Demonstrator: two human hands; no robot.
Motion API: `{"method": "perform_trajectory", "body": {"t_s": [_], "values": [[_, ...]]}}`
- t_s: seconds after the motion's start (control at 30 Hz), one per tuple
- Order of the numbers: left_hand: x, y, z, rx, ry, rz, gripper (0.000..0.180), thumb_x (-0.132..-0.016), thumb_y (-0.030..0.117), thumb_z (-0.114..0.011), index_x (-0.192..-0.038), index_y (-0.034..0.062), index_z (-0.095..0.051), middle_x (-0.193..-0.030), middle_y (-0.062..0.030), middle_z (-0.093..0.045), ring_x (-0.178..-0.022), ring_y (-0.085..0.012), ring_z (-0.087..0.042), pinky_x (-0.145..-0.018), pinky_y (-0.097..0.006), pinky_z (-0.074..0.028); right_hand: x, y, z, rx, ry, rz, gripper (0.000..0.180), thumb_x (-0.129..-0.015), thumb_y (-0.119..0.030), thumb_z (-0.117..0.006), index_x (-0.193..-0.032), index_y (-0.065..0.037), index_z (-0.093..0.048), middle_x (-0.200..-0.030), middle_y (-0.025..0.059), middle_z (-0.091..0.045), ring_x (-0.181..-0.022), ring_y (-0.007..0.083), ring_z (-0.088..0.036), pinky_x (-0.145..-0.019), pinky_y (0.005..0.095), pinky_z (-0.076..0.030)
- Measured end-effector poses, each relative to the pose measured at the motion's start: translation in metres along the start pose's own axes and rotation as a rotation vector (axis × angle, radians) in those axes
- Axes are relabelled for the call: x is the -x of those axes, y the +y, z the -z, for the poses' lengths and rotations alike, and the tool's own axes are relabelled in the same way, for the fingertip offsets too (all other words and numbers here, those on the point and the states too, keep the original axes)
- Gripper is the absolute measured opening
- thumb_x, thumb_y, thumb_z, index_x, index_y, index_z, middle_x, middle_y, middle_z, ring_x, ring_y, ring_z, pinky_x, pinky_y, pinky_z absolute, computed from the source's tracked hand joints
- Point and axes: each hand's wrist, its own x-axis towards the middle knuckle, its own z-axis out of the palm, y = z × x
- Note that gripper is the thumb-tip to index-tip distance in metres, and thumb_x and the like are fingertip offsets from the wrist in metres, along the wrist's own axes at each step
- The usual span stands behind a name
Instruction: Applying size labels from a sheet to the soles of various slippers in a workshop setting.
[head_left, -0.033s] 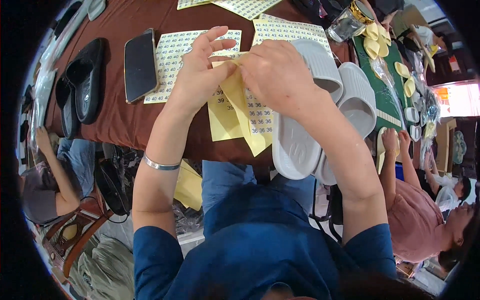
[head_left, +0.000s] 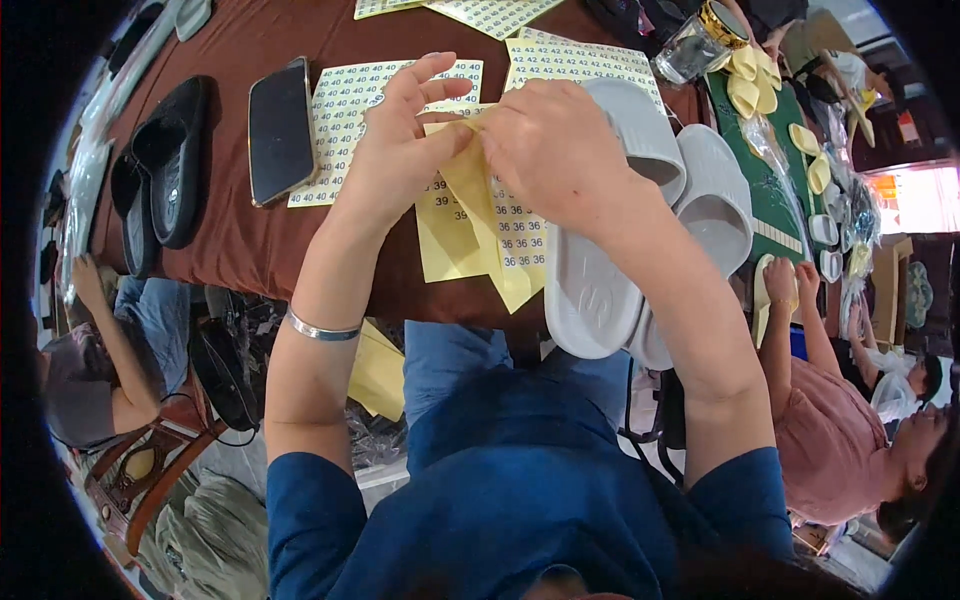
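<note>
A yellow-backed sticker sheet [head_left: 467, 180] is bent up between my hands over the near edge of the table. The thumb of my left hand [head_left: 395, 145] presses on its upper edge, while the other fingers curve upward, spread. With fingers curled in, my right hand [head_left: 555, 150] pinches the same sheet at the top; its fingertips are hidden. Other partly peeled sticker sheets [head_left: 440, 255] hang below. Grey slide sandals [head_left: 592, 300] lie by my right wrist, one partly under my forearm. Beyond my hands are flat sheets of white number stickers [head_left: 335, 130].
A phone [head_left: 281, 130] and black slide sandals [head_left: 178, 165] lie to the left on the brown tablecloth [head_left: 235, 235]. A glass jar [head_left: 690, 55] stands at the far right, near cream sandals [head_left: 750, 85] on a green surface. Other people sit at both sides.
</note>
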Motion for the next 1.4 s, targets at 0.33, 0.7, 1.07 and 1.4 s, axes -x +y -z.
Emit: {"method": "perform_trajectory", "body": {"t_s": [0.33, 0.7, 1.07, 1.4], "values": [[0.017, 0.004, -0.006, -0.527, 0.231, -0.36, 0.06, -0.084, 0.003, -0.069, -0.14, 0.0045, -0.047, -0.124, -0.0169, -0.062, -0.111, -0.0238, -0.063, -0.08, -0.032, -0.052, 0.016, -0.004, 0.059, 0.057, 0.134, 0.022, 0.011, -0.077, -0.006, -0.072, -0.087, -0.005, -0.068, -0.086, 0.0082, -0.066, -0.083, 0.0276, -0.063, -0.084, 0.0427, -0.048], [0.068, 0.011, -0.095, -0.307, 0.071, -0.42, 0.02, -0.086, 0.0, -0.071, -0.105, 0.0028, -0.066, -0.114, -0.0133, -0.067, -0.131, -0.0283, -0.054, -0.077, -0.031, -0.053, 0.088, -0.041, 0.09, 0.195, 0.25, -0.166, 0.025, -0.071, -0.006, -0.076, -0.095, -0.006, -0.069, -0.091, 0.004, -0.065, -0.087, 0.0241, -0.063, -0.098, 0.0456, -0.045], [0.08, 0.02, -0.124, 0.092, -0.1, -0.157, 0.068, -0.09, 0.003, -0.069, -0.148, -0.0014, -0.032, -0.103, -0.0084, -0.071, -0.093, -0.0115, -0.066, -0.077, -0.024, -0.052, 0.127, -0.053, 0.102, 0.131, 0.255, -0.278, 0.03, -0.072, -0.007, -0.075, -0.101, -0.004, -0.072, -0.094, 0.0058, -0.066, -0.089, 0.025, -0.064, -0.099, 0.0469, -0.044], [0.077, 0.019, -0.134, -0.142, -0.224, -0.143, 0.056, -0.091, 0.003, -0.067, -0.141, -0.0004, -0.043, -0.105, -0.0103, -0.072, -0.092, -0.0147, -0.067, -0.076, -0.027, -0.051, 0.157, -0.035, 0.11, -0.009, 0.297, -0.369, 0.022, -0.078, -0.007, -0.072, -0.1, -0.005, -0.071, -0.098, 0.0083, -0.067, -0.094, 0.0291, -0.064, -0.098, 0.0503, -0.045]]}}
